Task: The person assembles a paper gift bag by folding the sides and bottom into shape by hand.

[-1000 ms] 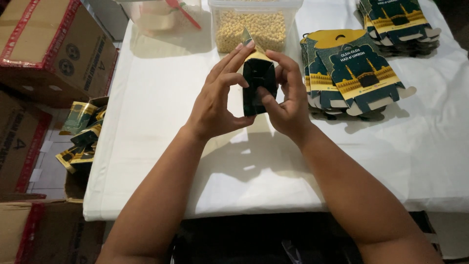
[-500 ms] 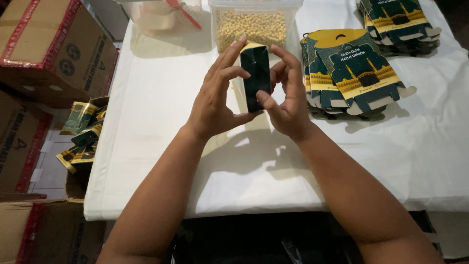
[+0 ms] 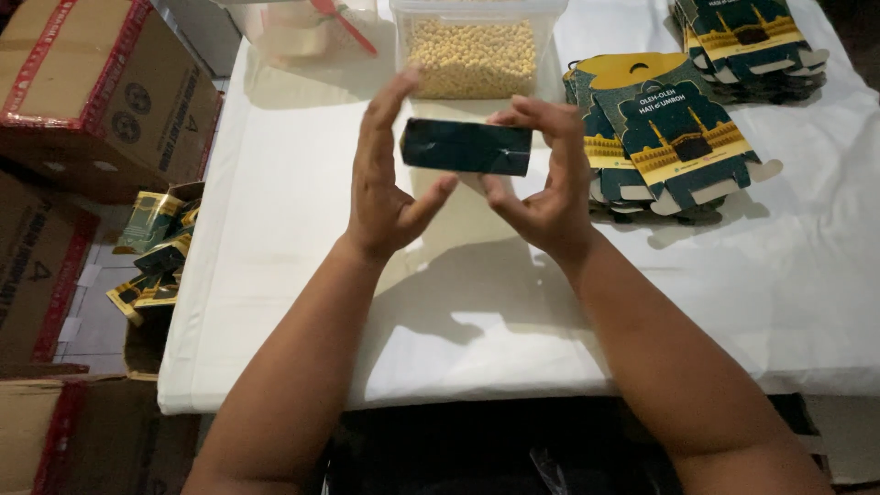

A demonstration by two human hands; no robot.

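A table covered with a white cloth [image 3: 275,238] fills most of the view. To its left stand big brown cardboard cartons with red tape [image 3: 87,87], and between them and the table edge lies a loose heap of dark green and gold folded packets [image 3: 156,252]. On the cloth's right side sit two stacks of flat, unfolded dark green and yellow die-cut cardboard sleeves: the nearer stack [image 3: 665,137] lies just beside the right hand, the farther stack [image 3: 752,41] rests at the top right corner. At the far edge, straight ahead, stands a clear rectangular plastic tub filled with small pale yellow kernels [image 3: 472,55], and left of it a second clear plastic container with a red scoop [image 3: 302,27] inside.

Above the cloth's middle, just in front of the tub, both hands hold a small dark green folded cardboard box [image 3: 466,147] lying horizontally in the air. The left hand [image 3: 385,179] is spread fairly wide, fingers straight up, pressing the box's left end with the thumb underneath. The right hand [image 3: 541,174] curls around the right end, fingers over the top and thumb below.
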